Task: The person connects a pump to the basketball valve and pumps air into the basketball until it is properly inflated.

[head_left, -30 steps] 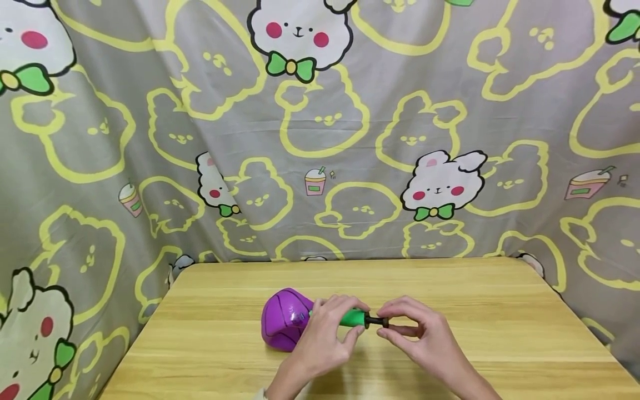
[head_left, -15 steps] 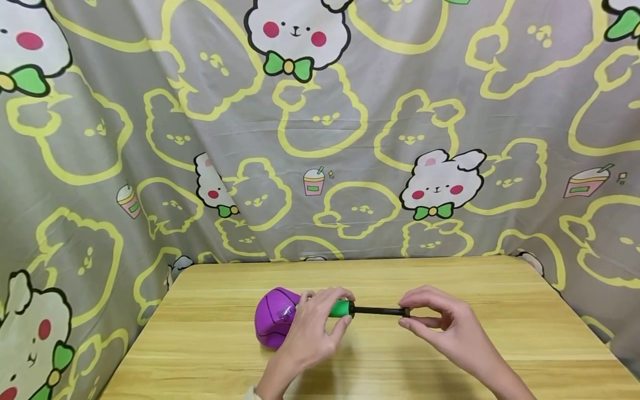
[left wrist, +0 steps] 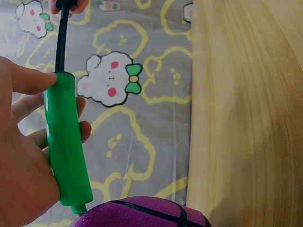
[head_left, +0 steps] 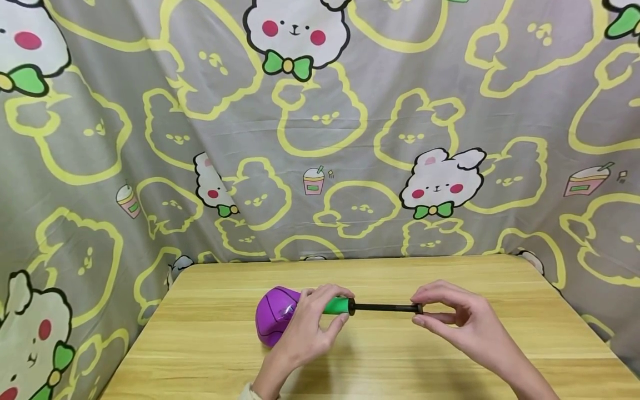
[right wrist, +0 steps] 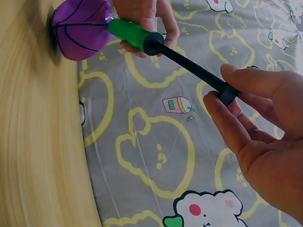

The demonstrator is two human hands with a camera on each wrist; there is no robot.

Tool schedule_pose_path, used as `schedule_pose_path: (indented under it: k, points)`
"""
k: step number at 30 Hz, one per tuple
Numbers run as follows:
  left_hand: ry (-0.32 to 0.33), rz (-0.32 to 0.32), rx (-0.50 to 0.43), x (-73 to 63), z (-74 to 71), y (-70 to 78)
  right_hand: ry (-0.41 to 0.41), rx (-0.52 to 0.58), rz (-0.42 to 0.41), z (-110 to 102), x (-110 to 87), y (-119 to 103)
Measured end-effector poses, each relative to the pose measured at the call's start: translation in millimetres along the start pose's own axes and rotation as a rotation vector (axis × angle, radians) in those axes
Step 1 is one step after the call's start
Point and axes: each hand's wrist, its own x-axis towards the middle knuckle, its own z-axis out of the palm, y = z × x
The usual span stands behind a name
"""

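Note:
My left hand [head_left: 310,325] grips the green barrel of a small hand pump [left wrist: 68,142], fingers and thumb around it. The pump's narrow end meets a purple ball [head_left: 272,316] with black seam lines, which looks partly dented in the head view and sits on the table. From the barrel's other end a long black rod [right wrist: 191,66] sticks out to the right. My right hand [head_left: 465,319] pinches the black knob [right wrist: 227,94] at the rod's end between thumb and fingers. In the head view, my left hand hides part of the ball and barrel.
A light wooden table [head_left: 215,366] lies under both hands. Behind it and at both sides hangs a grey curtain [head_left: 345,150] printed with yellow outlines and white rabbit faces.
My right hand has moved right, drawing the rod far out of the barrel. My left hand, the pump barrel and the ball have shifted slightly left.

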Motion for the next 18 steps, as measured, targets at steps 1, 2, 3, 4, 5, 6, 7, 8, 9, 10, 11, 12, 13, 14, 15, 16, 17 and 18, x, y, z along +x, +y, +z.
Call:
schedule_pose_path:
  k: [1, 2, 3, 4, 5, 6, 7, 8, 9, 10, 11, 12, 13, 14, 15, 16, 17, 18]
  points:
    - [0.003, 0.001, 0.0, -0.1, 0.0, -0.2, -0.005, -0.005, 0.01, -1, -0.1, 0]
    - [0.008, 0.002, -0.001, -0.2, 0.0, -0.2, -0.009, -0.004, 0.008, -1, -0.1, 0]
    - [0.016, 0.003, 0.001, -0.4, 0.1, -0.4, -0.015, -0.002, -0.001, -1, -0.1, 1]
    - [0.025, 0.005, 0.004, -0.4, 0.4, -0.6, -0.017, 0.0, -0.007, -1, -0.1, 1]
    - [0.036, 0.008, 0.009, -0.5, 0.8, -0.8, -0.018, 0.003, -0.016, -1, -0.1, 2]
    - [0.047, 0.01, 0.014, -0.6, 1.3, -0.8, -0.018, 0.004, -0.026, 0, 0.0, 3]
    - [0.056, 0.014, 0.023, -0.8, 1.8, -0.9, -0.016, 0.002, -0.036, 1, 0.1, 4]
    - [0.064, 0.018, 0.033, -0.9, 2.5, -0.9, -0.011, -0.001, -0.042, 2, 0.2, 6]
    - [0.07, 0.021, 0.044, -0.9, 3.2, -0.8, -0.004, -0.004, -0.04, 4, 0.4, 7]
    - [0.074, 0.024, 0.055, -0.8, 4.1, -0.7, 0.006, -0.001, -0.04, 6, 0.6, 8]
    - [0.076, 0.027, 0.066, -0.7, 5.0, -0.5, 0.013, 0.002, -0.04, 8, 0.5, 10]
    - [0.077, 0.029, 0.071, -0.9, 5.7, -0.3, 0.023, 0.003, -0.037, 11, 0.6, 11]
    - [0.077, 0.03, 0.076, -1.0, 6.4, -0.1, 0.033, 0.006, -0.037, 13, 0.5, 13]
    - [0.075, 0.03, 0.078, -1.1, 7.1, 0.2, 0.048, 0.009, -0.027, 16, 0.4, 14]
    - [0.073, 0.03, 0.075, -1.1, 7.8, 0.6, 0.063, 0.009, -0.018, 18, 0.3, 15]
    - [0.07, 0.03, 0.072, -1.2, 8.4, 1.0, 0.076, 0.01, -0.01, 21, 0.1, 16]
    - [0.066, 0.029, 0.069, -1.3, 9.1, 1.4, 0.085, 0.005, 0.0, 24, -0.1, 17]
    - [0.062, 0.03, 0.066, -1.4, 9.8, 1.9, 0.093, 0.0, 0.01, 26, -0.2, 18]
